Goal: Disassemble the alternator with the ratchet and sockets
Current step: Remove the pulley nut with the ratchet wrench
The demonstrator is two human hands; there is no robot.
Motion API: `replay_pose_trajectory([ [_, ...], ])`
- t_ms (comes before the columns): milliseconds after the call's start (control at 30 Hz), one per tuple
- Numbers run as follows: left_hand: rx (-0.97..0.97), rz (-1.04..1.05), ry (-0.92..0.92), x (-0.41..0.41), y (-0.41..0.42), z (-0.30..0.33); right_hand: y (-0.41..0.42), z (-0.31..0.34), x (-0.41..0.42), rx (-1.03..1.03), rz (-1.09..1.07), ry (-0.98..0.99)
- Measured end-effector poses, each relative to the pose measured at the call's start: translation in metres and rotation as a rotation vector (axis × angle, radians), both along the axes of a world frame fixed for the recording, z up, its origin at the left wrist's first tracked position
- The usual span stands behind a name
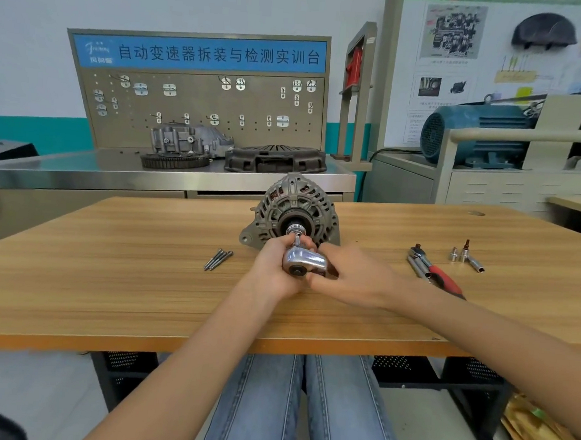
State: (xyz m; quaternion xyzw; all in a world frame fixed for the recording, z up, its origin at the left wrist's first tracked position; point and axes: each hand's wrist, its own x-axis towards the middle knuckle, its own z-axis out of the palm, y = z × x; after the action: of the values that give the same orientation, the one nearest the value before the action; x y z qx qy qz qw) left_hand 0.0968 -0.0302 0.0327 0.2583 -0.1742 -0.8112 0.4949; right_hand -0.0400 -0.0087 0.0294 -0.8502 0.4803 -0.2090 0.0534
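A grey alternator (295, 206) stands on its side on the wooden table (142, 278), its pulley shaft facing me. A chrome ratchet head (304, 262) with a socket is set on the shaft nut (295, 228). My left hand (274, 270) grips the ratchet head and socket from the left. My right hand (350, 278) holds the ratchet from the right, its fingers curled round the part behind the head; the handle is hidden under it.
Several long through-bolts (218, 259) lie left of the alternator. A second ratchet with a red handle (437, 274) and a few loose sockets (465, 256) lie to the right. Behind stands a metal bench with a pegboard (200, 112), gearbox parts and a clutch cover (275, 159).
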Motion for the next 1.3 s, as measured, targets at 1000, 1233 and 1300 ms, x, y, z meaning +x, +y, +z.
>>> replay_pose_trajectory([
  [1000, -0.169, -0.077, -0.481, 0.018, 0.006, 0.002, -0.012, -0.001, 0.007, 0.11, 0.138, -0.003],
  [1233, -0.191, -0.097, -0.519, 0.018, 0.004, 0.001, -0.013, 0.002, 0.003, 0.151, 0.159, -0.014],
  [1300, -0.195, -0.142, -0.502, 0.019, 0.005, 0.0, -0.011, -0.001, 0.003, 0.144, 0.164, -0.033],
])
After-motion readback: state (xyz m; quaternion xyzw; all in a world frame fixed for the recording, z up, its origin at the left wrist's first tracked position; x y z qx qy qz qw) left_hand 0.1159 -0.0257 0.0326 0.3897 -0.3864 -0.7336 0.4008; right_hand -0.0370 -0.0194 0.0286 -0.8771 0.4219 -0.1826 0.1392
